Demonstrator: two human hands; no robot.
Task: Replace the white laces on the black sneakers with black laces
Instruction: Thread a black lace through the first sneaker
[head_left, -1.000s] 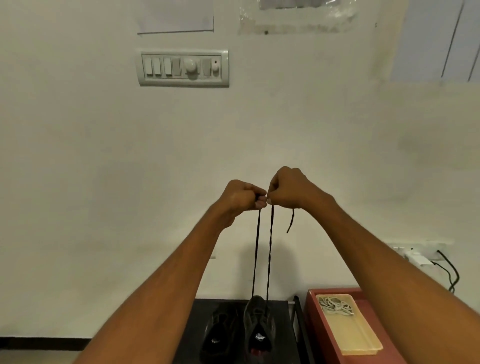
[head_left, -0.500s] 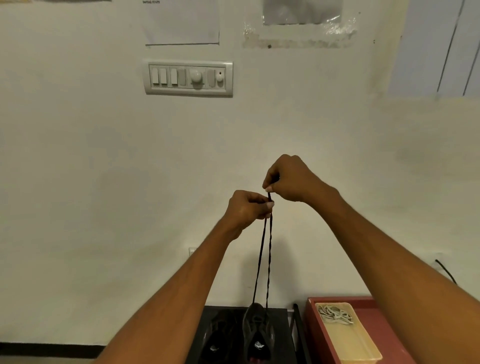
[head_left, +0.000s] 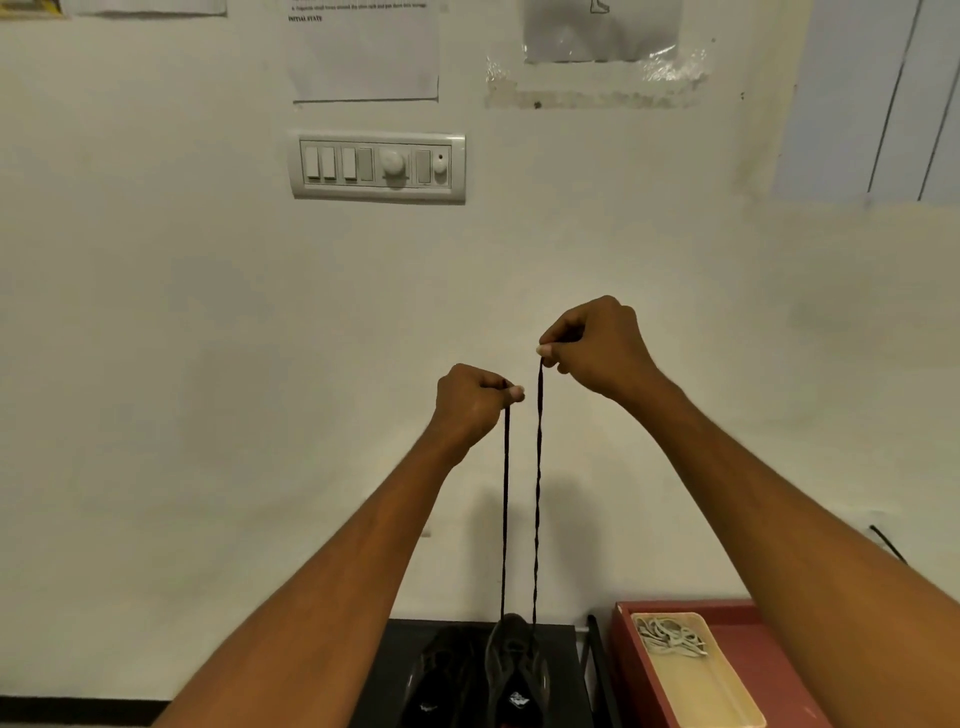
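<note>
Now both fists pinch the thin black lace (head_left: 537, 493) — right hand (head_left: 597, 348) higher at frame centre, left hand (head_left: 470, 402) lower — strands dropping vertically to the black mesh sneaker (head_left: 514, 670) at bottom centre.

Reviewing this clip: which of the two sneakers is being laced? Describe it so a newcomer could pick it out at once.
Start at the black table against the wall, left of the red tray. Two black sneakers sit side by side there. The one being laced is the right sneaker: two strands of black lace rise from it to the left hand and right hand.
</note>
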